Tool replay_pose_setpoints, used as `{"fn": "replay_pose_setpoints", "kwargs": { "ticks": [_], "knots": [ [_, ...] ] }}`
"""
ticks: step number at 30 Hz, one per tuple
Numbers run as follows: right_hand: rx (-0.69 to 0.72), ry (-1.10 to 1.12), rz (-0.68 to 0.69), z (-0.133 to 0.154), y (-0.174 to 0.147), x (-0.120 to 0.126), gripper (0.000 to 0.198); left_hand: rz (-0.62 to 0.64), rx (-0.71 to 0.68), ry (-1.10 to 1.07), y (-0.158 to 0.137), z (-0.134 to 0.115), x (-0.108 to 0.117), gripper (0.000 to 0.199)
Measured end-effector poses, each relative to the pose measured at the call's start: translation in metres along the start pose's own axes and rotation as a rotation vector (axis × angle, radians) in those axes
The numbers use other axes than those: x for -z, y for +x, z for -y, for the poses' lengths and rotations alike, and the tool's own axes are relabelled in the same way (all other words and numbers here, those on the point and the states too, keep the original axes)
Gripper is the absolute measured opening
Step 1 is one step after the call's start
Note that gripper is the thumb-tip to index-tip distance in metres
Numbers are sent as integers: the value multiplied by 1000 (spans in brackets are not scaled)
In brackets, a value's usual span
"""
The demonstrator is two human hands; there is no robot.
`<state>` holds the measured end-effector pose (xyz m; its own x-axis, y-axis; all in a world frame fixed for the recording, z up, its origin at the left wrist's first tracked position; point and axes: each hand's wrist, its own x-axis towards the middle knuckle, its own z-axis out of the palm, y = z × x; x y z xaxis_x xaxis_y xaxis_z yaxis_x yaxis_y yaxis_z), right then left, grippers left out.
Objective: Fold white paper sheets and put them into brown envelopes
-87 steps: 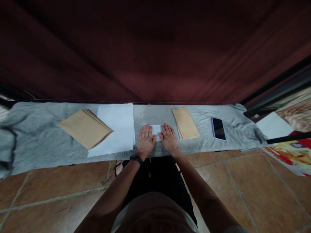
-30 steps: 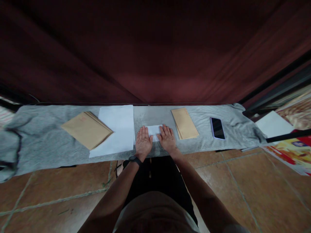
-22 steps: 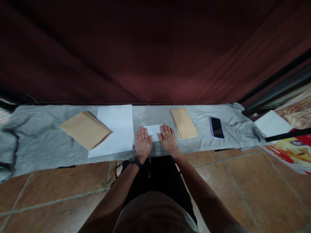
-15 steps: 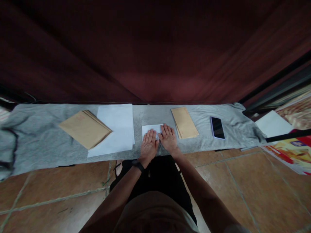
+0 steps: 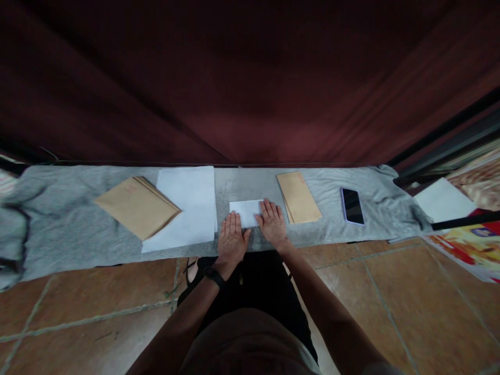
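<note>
Phone [image 5: 352, 206] on grey cloth [image 5: 70, 219], dark-red curtain [image 5: 250, 99] behind

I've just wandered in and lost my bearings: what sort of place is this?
Possibly a makeshift work spot in a home or small shop, though I can't be sure: there's a narrow cloth-covered worktop, what looks like a dark red curtain beyond it, and a tiled floor below.

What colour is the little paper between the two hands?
The little paper is white, seen best in the head view.
</note>
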<state>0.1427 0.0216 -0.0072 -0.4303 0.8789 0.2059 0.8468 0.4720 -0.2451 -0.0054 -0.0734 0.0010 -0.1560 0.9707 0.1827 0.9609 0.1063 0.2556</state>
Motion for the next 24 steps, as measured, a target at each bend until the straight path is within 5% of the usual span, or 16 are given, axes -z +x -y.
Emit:
{"fn": "replay_pose_setpoints", "kwargs": {
  "ticks": [7, 24],
  "knots": [
    [3, -12, 17, 1, 1, 3, 58, 36, -102, -42, 26, -12, -4, 60],
    [73, 23, 34, 13, 6, 5, 52, 42, -32, 72, 36, -3, -7, 56]
  ]
}}
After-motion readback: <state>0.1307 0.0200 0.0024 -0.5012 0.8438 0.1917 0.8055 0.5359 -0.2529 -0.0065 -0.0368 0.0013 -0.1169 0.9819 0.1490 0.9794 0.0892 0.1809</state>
